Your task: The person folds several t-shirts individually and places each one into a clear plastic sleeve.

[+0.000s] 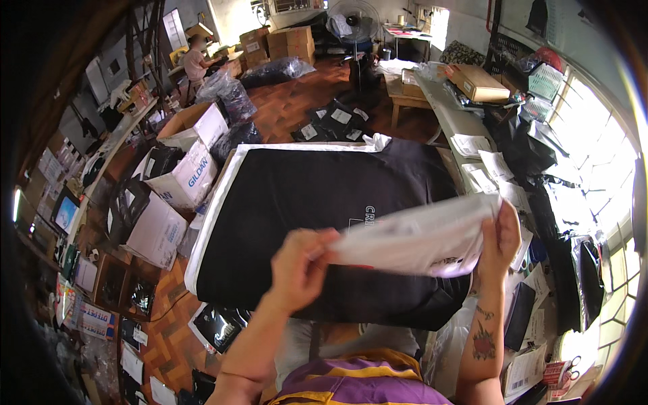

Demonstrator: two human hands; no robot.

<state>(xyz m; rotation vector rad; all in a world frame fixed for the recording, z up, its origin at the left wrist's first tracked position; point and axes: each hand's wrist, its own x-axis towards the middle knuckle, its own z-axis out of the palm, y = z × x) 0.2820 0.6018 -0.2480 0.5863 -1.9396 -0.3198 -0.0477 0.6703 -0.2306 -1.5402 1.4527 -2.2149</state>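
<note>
A flat white plastic packet [418, 237] with small dark and red print is held up in front of me, slightly blurred. My left hand [297, 266] pinches its left end between thumb and fingers. Its right end is gripped by my right hand [501, 236], the thumb in front and the fingers partly hidden. Below the packet lies a broad black cloth [270, 209] with a white outlined print, part of which the packet covers. A white layer [219, 202] shows along the cloth's left and far edges.
Opened cardboard boxes [158, 229] stand on the floor at left. Along the right runs a long table with paper sheets [496, 165], a brown box [478, 82] and scissors [575, 364]. Black packages [334, 121] lie beyond the cloth. Farther back are a fan [354, 21] and a seated person [196, 64].
</note>
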